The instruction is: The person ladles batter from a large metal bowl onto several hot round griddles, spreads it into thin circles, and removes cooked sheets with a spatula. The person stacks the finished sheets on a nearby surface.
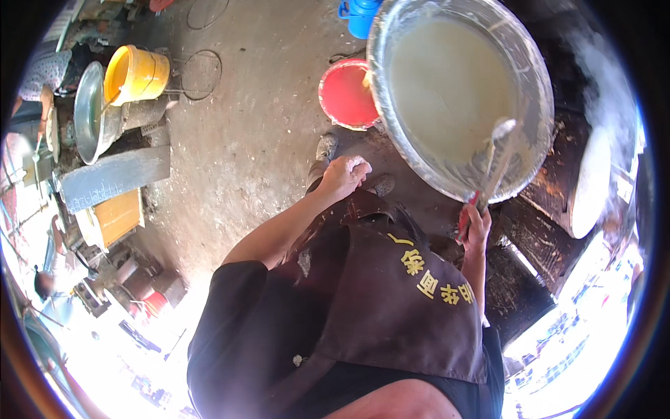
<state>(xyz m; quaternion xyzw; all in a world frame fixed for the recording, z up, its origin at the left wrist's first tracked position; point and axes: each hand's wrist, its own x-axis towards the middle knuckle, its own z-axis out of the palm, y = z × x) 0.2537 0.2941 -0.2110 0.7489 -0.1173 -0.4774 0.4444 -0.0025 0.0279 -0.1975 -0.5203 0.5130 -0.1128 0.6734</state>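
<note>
A large round metal basin (pixel 391 129) with pale, milky liquid (pixel 447 84) fills the upper right. My right hand (pixel 477 227) is closed around the red handle of a long metal utensil (pixel 497 167) at the basin's near rim. The utensil's shaft reaches over the rim, and its shiny rounded tip lies over the liquid; its exact kind is unclear. In front of my body, my left hand (pixel 345 176) hangs with curled fingers and nothing visible in it. Near that hand, below the basin's left side, stands a red bucket (pixel 347 94).
A blue jug (pixel 361 19) stands at the basin's far left. Steam (pixel 607 84) rises at the right beside dark wooden boards (pixel 551 195). Leftward are a yellow bucket (pixel 143 75), a metal bowl (pixel 89 115) and a grey panel (pixel 115 174). Other people are at the left edge.
</note>
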